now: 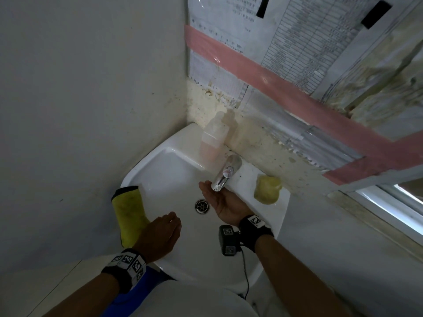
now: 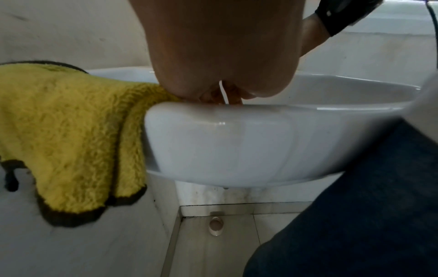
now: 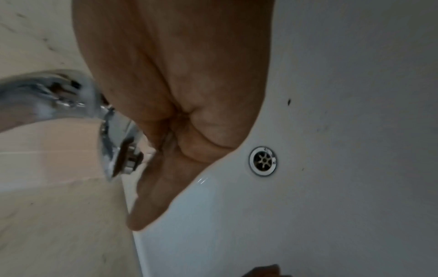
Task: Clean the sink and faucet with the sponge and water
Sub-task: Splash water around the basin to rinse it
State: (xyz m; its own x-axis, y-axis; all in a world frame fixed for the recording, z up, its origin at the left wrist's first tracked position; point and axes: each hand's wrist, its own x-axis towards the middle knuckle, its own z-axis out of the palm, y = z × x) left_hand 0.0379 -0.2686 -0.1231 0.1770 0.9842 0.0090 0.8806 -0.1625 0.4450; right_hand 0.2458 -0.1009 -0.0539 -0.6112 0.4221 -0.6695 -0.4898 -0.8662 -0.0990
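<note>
A white corner sink [image 1: 169, 177] holds a chrome faucet [image 1: 225, 172] at its back rim and a metal drain [image 1: 202, 206] in the bowl. My right hand [image 1: 217, 195] lies palm up, fingers straight, directly under the faucet spout [image 3: 123, 150]; no water stream shows. My left hand [image 1: 164, 232] hovers over the bowl's front left, fingers loosely curled, holding nothing. A yellow sponge [image 1: 267, 189] sits on the rim right of the faucet. In the left wrist view the sink's front rim [image 2: 237, 131] fills the middle.
A yellow cloth with dark edging [image 1: 129, 213] hangs over the sink's left rim [image 2: 59, 131]. A translucent soap bottle [image 1: 212, 138] stands in the back corner. Walls close in on the left and behind; papers and pink tape cover the back wall.
</note>
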